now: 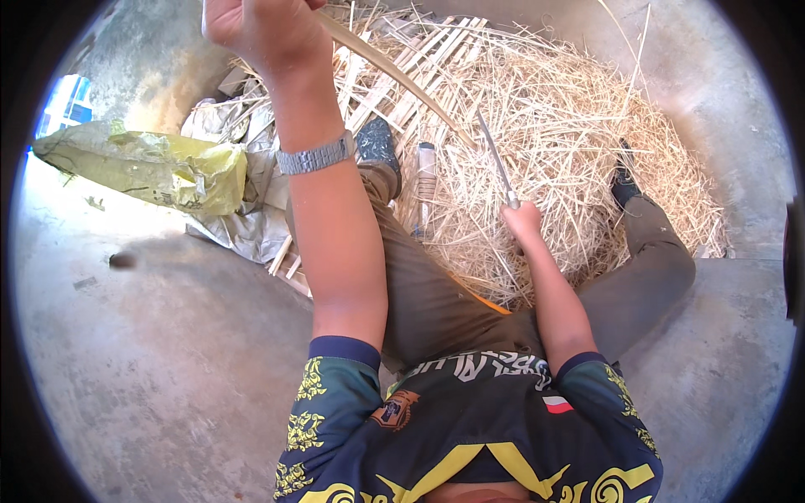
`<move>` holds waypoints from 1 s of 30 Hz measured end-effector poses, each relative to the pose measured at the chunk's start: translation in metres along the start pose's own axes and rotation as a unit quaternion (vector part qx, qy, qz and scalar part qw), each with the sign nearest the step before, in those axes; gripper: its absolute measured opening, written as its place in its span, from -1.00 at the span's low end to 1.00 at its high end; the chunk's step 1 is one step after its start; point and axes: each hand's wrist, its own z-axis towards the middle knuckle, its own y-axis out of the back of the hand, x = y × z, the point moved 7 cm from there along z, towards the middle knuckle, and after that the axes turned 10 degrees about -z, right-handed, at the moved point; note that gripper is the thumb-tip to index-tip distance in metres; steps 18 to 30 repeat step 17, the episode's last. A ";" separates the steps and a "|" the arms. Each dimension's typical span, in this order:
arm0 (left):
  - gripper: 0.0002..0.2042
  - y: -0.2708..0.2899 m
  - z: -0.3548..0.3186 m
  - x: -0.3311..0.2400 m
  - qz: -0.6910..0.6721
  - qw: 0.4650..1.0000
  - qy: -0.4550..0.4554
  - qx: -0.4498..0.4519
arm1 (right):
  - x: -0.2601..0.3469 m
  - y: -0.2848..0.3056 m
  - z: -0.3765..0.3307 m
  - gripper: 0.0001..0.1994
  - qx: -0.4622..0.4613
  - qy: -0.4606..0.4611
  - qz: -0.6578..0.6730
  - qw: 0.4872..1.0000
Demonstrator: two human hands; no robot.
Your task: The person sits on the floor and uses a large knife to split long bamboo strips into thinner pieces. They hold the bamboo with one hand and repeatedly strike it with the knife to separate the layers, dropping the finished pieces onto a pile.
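Note:
My left hand [264, 25], raised at the top edge with a metal-banded watch [316, 155] on its wrist, is closed on a long pale bamboo strip [398, 74]. The strip slants down to the right, its lower end close to the knife. In my right hand [523, 221] is the handle of a knife [495, 155], its narrow blade pointing up and slightly left over the shavings. A large heap of pale, curly shavings [570, 109] lies between my legs, below both hands.
Split bamboo strips [428, 52] lie left of the heap. A short rod-like object with brown wrapping [427, 180] rests beside my left leg. Yellowish plastic sacking [151, 168] spreads over the concrete floor [142, 360] at left. My shoes [377, 142] flank the heap.

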 end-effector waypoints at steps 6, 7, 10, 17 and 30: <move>-0.69 -0.004 -0.004 -0.001 -0.012 0.999 -0.009 0.040 | 0.022 0.003 0.003 -0.73 -0.043 0.088 0.022 0.995; -0.69 -0.008 -0.008 -0.007 -0.032 0.999 -0.004 0.042 | 0.021 -0.001 0.003 -0.71 -0.045 0.101 -0.028 0.993; -0.75 -0.017 -0.004 0.000 -0.148 0.978 0.070 0.133 | 0.015 -0.006 0.010 -0.63 -0.029 0.125 -0.138 0.982; -0.55 -0.031 -0.016 0.019 -0.138 0.973 0.140 0.119 | 0.114 0.088 -0.059 -0.59 -0.009 0.288 0.056 0.956; -0.55 -0.031 -0.016 0.019 -0.138 0.973 0.140 0.119 | 0.114 0.088 -0.059 -0.59 -0.009 0.288 0.056 0.956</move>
